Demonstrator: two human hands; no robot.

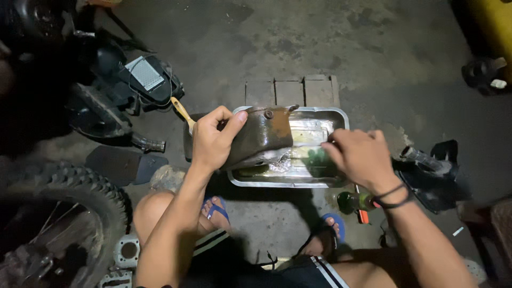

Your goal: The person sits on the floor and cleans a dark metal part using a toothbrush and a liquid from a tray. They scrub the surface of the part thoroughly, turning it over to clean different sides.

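landmark: metal tray (341, 118), rectangular, sat on the concrete floor (298, 42), shallow liquid inside.
tank: rusty brown fuel tank (261, 138) lay tilted over the tray's left half, its left end overhanging the tray rim.
left hand (212, 143): closed around the tank's left end, thumb on top, holding it up.
right hand (360, 157): over the tray's right half, fingers curled onto something dark green at the liquid; what it gripped, cannot tell. Black bands on the wrist.
brush: wooden handle (182, 112) stuck out just left of the tray, behind the left hand.
bottle: green bottle (356, 201) lay on the floor just below the tray's right corner.
block: wooden slats (290, 90) touching the tray's far edge.
tyre: knobby tyre (64, 208) well left of the tray.
feet: blue flip-flops (216, 209) on both feet, just below the tray.
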